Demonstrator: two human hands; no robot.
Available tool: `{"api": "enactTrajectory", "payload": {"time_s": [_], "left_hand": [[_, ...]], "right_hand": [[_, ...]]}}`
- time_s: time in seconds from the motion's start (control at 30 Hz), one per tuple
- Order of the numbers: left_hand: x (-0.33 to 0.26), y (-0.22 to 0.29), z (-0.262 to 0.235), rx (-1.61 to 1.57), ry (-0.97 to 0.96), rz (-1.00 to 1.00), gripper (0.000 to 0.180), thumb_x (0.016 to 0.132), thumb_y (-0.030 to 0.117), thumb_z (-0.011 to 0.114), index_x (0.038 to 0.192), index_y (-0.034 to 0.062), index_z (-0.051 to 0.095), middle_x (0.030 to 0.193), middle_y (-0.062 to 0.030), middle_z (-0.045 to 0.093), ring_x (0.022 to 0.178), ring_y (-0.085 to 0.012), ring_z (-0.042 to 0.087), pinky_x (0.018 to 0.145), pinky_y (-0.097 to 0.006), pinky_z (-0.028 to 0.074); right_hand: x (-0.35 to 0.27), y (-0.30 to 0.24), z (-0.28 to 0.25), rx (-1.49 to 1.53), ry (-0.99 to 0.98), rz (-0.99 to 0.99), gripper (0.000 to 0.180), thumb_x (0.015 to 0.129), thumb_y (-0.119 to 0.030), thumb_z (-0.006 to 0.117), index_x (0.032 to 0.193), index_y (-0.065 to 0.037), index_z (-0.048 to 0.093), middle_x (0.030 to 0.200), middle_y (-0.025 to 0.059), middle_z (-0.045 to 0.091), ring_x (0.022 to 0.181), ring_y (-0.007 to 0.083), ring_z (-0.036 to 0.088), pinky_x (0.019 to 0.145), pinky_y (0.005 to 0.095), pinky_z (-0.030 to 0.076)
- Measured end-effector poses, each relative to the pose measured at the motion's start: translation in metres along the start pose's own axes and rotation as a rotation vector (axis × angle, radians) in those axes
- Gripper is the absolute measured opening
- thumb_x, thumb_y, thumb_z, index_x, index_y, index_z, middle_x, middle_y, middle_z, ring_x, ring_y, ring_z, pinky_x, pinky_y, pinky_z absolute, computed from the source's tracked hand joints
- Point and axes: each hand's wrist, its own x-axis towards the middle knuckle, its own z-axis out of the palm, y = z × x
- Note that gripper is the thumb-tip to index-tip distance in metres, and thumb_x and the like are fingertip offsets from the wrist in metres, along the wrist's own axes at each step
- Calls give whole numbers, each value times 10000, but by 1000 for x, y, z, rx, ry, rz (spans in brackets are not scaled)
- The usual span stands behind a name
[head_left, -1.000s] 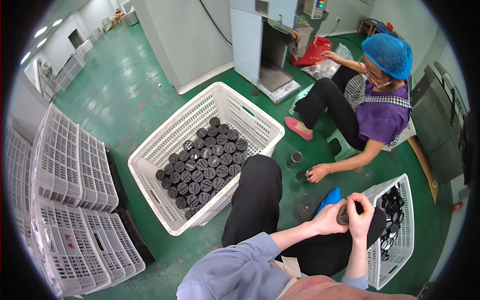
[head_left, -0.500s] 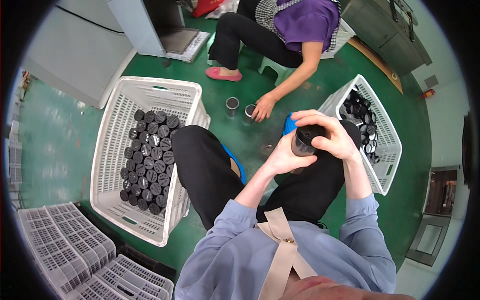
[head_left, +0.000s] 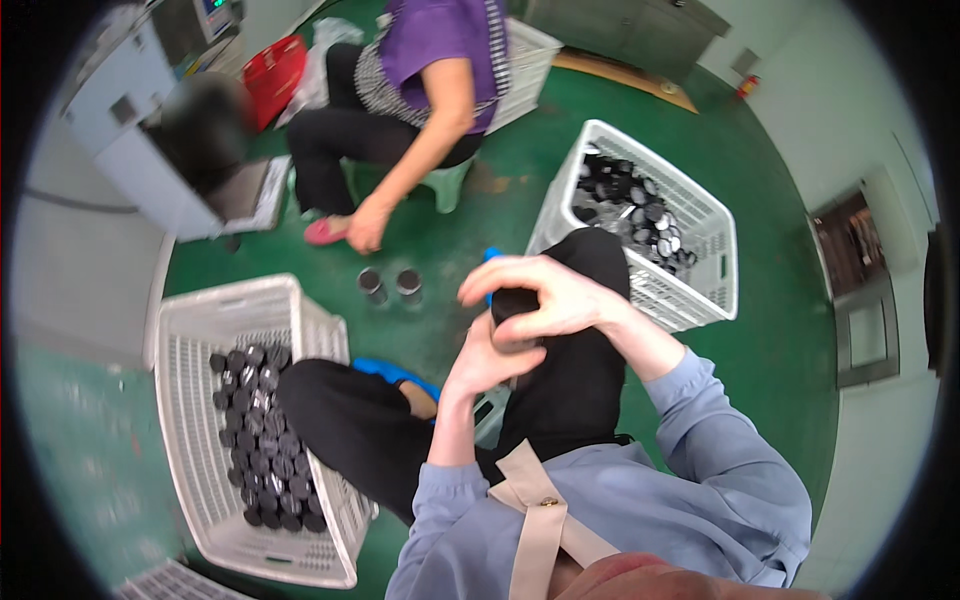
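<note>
Over my lap, my left hand [head_left: 487, 362] wraps round the lower part of a jar with a black lid [head_left: 514, 304]. Above it, my right hand [head_left: 565, 298] curls over the lid, fingers on the far side and thumb on the near side. Much of the jar's body is hidden by my hands. Two more dark-lidded jars, a left one [head_left: 371, 284] and a right one [head_left: 409, 286], stand upright on the green floor beyond my knees, apart from my hands.
A white crate [head_left: 190, 500] at left holds many black-lidded jars. Another white crate [head_left: 690, 308] at right holds loose black lids. Opposite sits a co-worker in purple [head_left: 425, 45] on a green stool [head_left: 450, 185], one hand [head_left: 369, 225] low behind the standing jars.
My view has swung, so the surroundings sit differently. The co-worker's hand has come away from the standing jar. My right hand's fingers reach further across the lid.
</note>
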Motion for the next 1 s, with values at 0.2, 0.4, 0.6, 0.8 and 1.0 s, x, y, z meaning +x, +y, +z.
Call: {"api": "enactTrajectory", "payload": {"time_s": [0.2,0.4,0.6,0.8,1.0], "left_hand": [[9,-12,20,43,129,-96,680,720,119,870,1308,-44,570,1190,-104,683,1114,-180,675,966,-345,546],[8,-9,42,20,318,120,447,743,55,815,1141,-54,644,1024,-55,682,907,-124,672,781,-287,555],[-5,-31,18,-189,-66,124,784,742,246,852,1403,-6,514,1315,-150,632,1224,-294,645,1027,-427,537],[-6,15,39,-412,-236,23,742,728,242,840,1351,-24,538,1149,-154,695,1090,-288,697,946,-414,564],[-22,2,50,-324,-137,-11,665,742,231,797,1296,-35,543,989,-145,711,928,-271,720,847,-382,578]], "right_hand": [[-16,11,26,-155,383,230,125,873,-120,762,903,0,738,866,106,754,838,229,745,785,353,573],[-15,7,19,-183,317,161,172,866,-186,770,904,-21,738,882,122,758,880,280,750,806,393,577],[-24,-20,-3,-67,108,-316,240,840,-218,828,994,-48,757,1048,89,743,1089,303,669,933,437,524],[-40,-27,18,62,148,-7,92,867,-119,762,899,-37,735,922,79,744,913,252,713,825,389,557],[-49,-27,22,65,243,98,88,875,-119,753,892,-33,739,916,81,754,900,234,724,818,372,570]]}}
